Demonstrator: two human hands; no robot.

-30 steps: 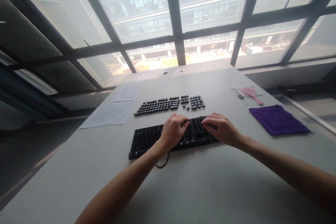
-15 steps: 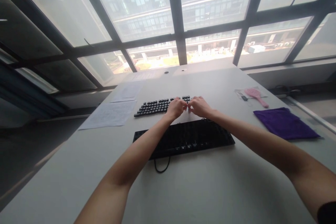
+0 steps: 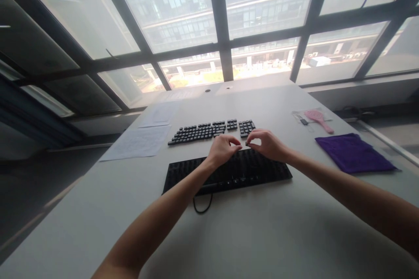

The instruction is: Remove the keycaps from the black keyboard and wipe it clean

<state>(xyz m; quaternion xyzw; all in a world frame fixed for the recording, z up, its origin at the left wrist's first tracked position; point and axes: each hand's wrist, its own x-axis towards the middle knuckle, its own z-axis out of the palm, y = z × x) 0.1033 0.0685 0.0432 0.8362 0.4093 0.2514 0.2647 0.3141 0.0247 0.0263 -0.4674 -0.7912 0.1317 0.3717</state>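
Note:
A black keyboard base (image 3: 193,170) lies across the desk, with few keys showing along its near edge. Beyond it, loose black keycaps (image 3: 196,133) are laid out in rows like a keyboard's layout, with separate groups toward the right. Over the base's far edge, my right hand (image 3: 269,144) pinches a small dark keycap (image 3: 247,144) between thumb and fingertips. Close to its left, my left hand (image 3: 223,150) has its thumb and fingers curled together; whatever lies between them, if anything, is too small to make out. The two hands' fingertips are slightly apart.
Printed sheets of paper (image 3: 135,141) lie on the desk (image 3: 98,222) at the left. To the right are a folded purple cloth (image 3: 355,152), a pink hairbrush (image 3: 316,116) and a clear bag with small items. A cable (image 3: 203,212) loops from the base's near side.
Both hands have moved back toward me and slightly right, from the keycap rows to over the keyboard base. The right-hand keycap groups now show. A small keycap is visible in my right fingertips.

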